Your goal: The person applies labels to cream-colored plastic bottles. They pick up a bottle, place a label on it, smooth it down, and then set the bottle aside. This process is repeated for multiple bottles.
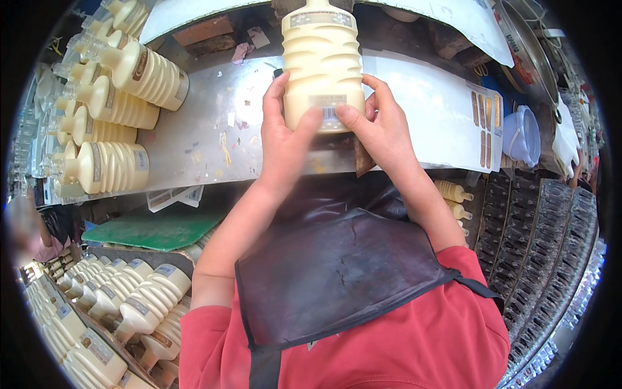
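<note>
**Cream bottle (322, 65) held between your left hand (282, 146) and right hand (382, 126), over the bench (201, 129)**

Nearest: your dark apron (350, 272) over a red shirt (389, 330). Lower left, rows of cream bottles (159, 292) lie close together, with a green board (152, 230) just beyond them. Lower right, dark racks (531, 259) of small, closely set pieces, too fine to make out; a few small cream bottles (453, 191) by your right forearm (427, 207).

Farther out, a pile of cream bottles (123, 107) takes up the bench's left end, on their sides, necks leftward. To the right, a white sheet (414, 110) bearing brown labels (475, 110), then a pale violet bucket (521, 136). A raised white panel (440, 19) and a brick (204, 29) crowd the far side.

Bench top is grey and shiny, flecked with paint and scraps. Packed workspace; another person's pink sleeve (52, 249) shows at the far left.

Your hands: both partly open, curved around the bottle's lower half, one on each side, fingers along its flanks. Thumbs lie on the front near the base label, left one blurred. Forearms angle inward. Bottle is straight ahead of you, neck away, cut by the top edge; cannot tell whether it touches the bench.
</note>
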A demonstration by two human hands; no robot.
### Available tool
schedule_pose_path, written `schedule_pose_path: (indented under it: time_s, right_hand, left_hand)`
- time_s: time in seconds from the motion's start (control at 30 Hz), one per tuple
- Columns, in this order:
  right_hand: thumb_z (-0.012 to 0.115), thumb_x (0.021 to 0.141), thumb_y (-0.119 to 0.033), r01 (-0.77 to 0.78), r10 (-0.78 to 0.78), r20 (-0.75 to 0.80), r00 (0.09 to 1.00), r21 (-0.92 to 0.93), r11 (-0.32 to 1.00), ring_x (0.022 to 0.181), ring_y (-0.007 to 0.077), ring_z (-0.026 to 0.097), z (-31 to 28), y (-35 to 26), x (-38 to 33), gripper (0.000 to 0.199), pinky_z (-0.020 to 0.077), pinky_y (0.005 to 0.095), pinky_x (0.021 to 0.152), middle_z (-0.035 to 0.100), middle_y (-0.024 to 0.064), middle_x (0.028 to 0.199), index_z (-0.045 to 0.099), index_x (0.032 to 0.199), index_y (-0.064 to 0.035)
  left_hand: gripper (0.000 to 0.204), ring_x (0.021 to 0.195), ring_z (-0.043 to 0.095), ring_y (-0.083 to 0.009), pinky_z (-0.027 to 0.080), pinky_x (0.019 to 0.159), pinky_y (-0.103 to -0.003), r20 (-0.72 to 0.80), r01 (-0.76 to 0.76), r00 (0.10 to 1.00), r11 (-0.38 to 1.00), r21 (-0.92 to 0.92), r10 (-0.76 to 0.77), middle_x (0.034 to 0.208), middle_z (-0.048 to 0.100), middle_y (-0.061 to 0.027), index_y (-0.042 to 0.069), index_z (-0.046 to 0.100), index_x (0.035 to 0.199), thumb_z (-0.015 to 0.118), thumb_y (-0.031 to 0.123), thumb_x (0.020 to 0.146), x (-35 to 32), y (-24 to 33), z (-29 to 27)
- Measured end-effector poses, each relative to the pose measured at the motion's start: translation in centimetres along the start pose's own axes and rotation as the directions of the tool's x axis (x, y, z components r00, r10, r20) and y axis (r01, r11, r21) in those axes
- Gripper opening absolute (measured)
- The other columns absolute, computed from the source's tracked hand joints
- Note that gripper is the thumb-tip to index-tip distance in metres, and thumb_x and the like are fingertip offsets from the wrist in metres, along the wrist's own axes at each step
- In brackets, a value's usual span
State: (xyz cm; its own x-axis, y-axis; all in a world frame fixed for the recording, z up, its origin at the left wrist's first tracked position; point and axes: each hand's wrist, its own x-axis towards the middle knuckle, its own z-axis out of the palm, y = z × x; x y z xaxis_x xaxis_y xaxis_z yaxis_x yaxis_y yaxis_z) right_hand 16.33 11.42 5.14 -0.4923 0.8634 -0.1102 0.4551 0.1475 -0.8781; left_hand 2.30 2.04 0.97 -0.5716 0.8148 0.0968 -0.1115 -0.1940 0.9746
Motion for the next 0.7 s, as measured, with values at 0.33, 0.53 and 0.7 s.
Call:
schedule_pose_path:
  time_s: [0.33, 0.53, 0.7]
  right_hand:
    - [0.074, 0.091, -0.035, -0.005, 0.005, 0.008, 1.0, -0.001, 1.0, 0.079, 0.0086, 0.049, -0.3, 0.4, 0.2, 0.062, 0.044, 0.0238, 0.071, 0.049, -0.0014, 0.082, 0.055, 0.138, 0.0017]
    - [0.064, 0.096, -0.013, -0.052, 0.03, 0.055, 0.998, 0.476, 0.878, 0.092, 0.009, 0.062, -4.0, -0.6, 1.7, 0.025, 0.0491, 0.0229, 0.086, 0.067, 0.0013, 0.103, 0.065, 0.119, -0.0023]
    - [0.071, 0.09, -0.004, 0.435, -0.455, -0.105, 0.884, -0.171, 0.884, 0.087, 0.0178, 0.07, -1.3, -3.4, 0.1, 0.02, 0.0558, 0.0301, 0.078, 0.073, 0.0099, 0.096, 0.071, 0.11, -0.003]
  left_hand:
    - [0.073, 0.133, 0.048, -0.0259, 0.04, 0.112, -0.038, 0.0, -0.013, 1.0, 1.0, -0.001, 0.013, 0.146, 0.045, -0.0206, -0.003, 0.031, 0.15, 0.069, 0.017, 0.092, 0.1, -0.3, 0.1]
    - [0.071, 0.139, 0.04, -0.0242, 0.031, 0.118, -0.039, 0.037, -0.021, 0.999, 0.998, 0.058, 0.019, 0.151, 0.039, -0.0159, 0.004, 0.029, 0.154, 0.068, 0.021, 0.097, -0.1, -0.8, -0.4]
    - [0.075, 0.14, 0.039, -0.0244, 0.031, 0.118, -0.039, 0.052, -0.011, 0.999, 0.998, 0.068, 0.008, 0.152, 0.038, -0.0167, 0.004, 0.027, 0.156, 0.069, 0.027, 0.097, 0.1, -0.9, -0.5]
